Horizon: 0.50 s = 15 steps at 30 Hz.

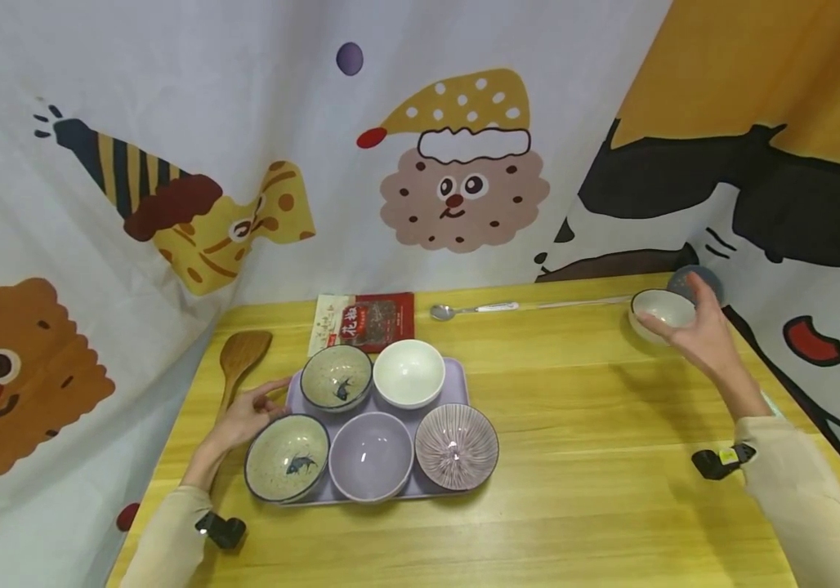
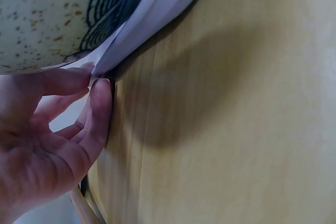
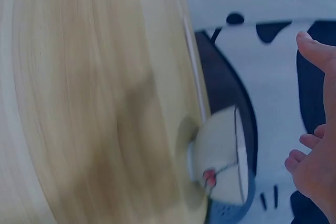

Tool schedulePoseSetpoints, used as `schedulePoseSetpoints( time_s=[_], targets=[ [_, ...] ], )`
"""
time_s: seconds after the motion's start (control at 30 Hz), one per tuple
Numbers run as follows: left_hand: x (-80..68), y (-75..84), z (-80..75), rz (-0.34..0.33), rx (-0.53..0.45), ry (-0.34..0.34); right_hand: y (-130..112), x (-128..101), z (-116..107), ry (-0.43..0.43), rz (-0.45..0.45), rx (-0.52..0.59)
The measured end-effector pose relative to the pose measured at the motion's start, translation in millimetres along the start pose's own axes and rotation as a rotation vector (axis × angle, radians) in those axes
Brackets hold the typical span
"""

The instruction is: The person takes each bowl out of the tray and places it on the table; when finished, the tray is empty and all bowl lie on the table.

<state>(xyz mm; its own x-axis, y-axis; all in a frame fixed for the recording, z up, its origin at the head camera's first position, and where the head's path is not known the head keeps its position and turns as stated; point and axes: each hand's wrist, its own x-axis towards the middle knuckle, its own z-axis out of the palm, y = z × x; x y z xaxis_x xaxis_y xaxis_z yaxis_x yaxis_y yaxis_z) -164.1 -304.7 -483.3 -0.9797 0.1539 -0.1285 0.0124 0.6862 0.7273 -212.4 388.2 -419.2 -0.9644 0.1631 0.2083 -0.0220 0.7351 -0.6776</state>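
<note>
Cream bowl [image 1: 661, 311] sits at right hand's [image 1: 699, 331] spread fingers [image 3: 315, 51].

The person wears a long-sleeved top in a pale cream or beige colour, and both sleeves [image 1: 795, 465] reach down to the wrists. The fabric looks soft and plain, with no pattern or print. A small black device [image 1: 717, 461] is strapped at the right wrist, with a light patch on its upper side. A similar black device [image 1: 221, 529] sits at the left wrist. Both hands are bare, without rings or gloves.
</note>
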Motion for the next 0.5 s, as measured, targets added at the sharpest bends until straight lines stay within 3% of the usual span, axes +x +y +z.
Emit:
schedulePoseSetpoints(
  time_s=[0.5],
  targets=[
    [-1.1, 1.6, 1.8, -0.011, -0.004, 0.013, -59.1, -32.6, 16.5, -0.052, -0.21, 0.08]
  ],
)
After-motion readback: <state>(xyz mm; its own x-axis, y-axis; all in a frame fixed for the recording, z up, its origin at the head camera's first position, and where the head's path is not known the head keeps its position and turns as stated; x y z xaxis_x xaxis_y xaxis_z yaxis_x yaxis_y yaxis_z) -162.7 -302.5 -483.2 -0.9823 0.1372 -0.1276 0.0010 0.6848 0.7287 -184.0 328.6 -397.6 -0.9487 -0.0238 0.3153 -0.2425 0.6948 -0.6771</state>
